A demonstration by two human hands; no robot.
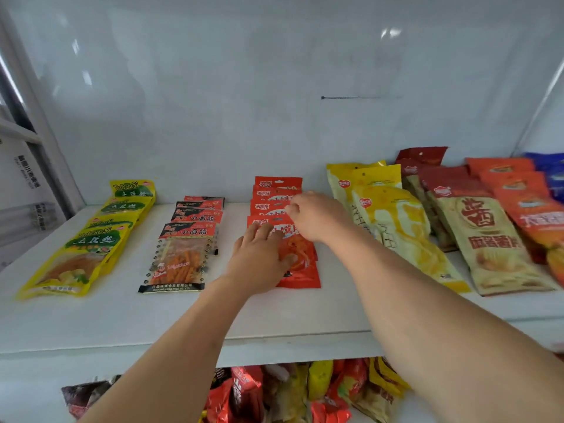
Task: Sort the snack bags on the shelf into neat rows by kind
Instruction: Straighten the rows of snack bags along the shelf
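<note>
- We see a white shelf [106,315] carrying overlapping rows of snack bags by kind.
- The red bags [300,270] sit mid-shelf, between the black-edged bags [180,261] and the yellow bags [406,227].
- Our left hand [259,264] lies flat, fingers straight, on the front red bag.
- Our right hand [317,216] hovers behind it, blurred; we cannot tell its grip.
- The blue bags [552,172] are cut off at right.

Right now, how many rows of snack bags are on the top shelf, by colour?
Yellow-and-green plastic bags: 1 row
Black-and-red clear-window bags: 1 row
Small bright red bags: 1 row
Pale yellow bags: 1 row
Dark red-and-tan bags: 1 row
Orange bags: 1 row
Blue bags: 1 row
Total: 7 rows
</note>
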